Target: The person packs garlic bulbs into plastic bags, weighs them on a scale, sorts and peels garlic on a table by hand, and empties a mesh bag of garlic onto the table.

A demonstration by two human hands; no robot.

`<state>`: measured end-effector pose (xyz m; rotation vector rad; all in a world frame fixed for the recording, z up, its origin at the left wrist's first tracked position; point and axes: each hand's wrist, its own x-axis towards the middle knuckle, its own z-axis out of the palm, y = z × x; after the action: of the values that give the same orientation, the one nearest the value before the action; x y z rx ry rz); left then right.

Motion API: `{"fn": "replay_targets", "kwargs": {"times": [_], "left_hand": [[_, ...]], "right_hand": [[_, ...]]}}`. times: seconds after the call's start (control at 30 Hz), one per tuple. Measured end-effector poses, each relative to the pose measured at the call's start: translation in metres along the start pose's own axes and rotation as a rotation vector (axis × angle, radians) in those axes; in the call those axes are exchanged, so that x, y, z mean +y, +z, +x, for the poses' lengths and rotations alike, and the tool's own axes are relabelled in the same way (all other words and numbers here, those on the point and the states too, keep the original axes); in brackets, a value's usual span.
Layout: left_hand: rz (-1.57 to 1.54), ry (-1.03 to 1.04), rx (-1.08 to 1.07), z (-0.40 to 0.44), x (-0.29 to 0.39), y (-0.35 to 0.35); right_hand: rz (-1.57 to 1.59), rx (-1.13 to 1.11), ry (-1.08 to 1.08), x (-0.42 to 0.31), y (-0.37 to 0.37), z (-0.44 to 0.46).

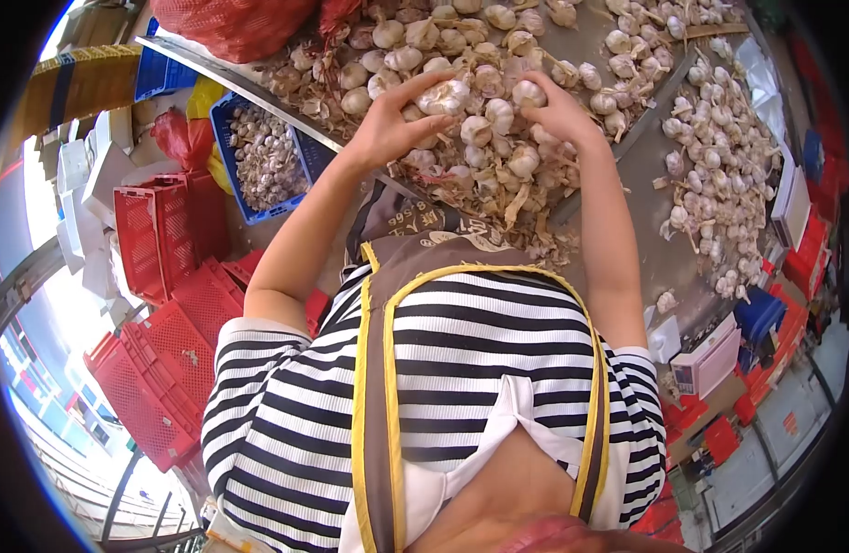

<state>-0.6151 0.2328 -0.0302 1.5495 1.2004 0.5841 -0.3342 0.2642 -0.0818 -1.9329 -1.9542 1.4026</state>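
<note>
Many whitish garlic bulbs with dry stalks and loose skins lie heaped on a grey metal table. My left hand is curled round a large garlic bulb, with thumb and fingers on either side of it. To the right, my right hand has its fingers round another garlic bulb. Between both hands lie more bulbs, and loose skins gather at the table edge near my apron.
Red mesh sacks lie at the upper left. Beside the table on the left stand a blue crate of garlic and red crates. Another garlic pile spreads on the right, near a pale box.
</note>
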Motion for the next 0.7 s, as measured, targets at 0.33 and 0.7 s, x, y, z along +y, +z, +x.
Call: {"fn": "replay_targets", "kwargs": {"times": [0.33,0.7], "left_hand": [[0.255,0.639,0.036,-0.001,0.053,0.044],[0.297,0.671,0.063,0.03,0.056,0.055]], "right_hand": [[1.951,-0.607,-0.167,-0.011,0.031,-0.082],[2.387,-0.375,-0.845,0.068,-0.007,-0.111]]}}
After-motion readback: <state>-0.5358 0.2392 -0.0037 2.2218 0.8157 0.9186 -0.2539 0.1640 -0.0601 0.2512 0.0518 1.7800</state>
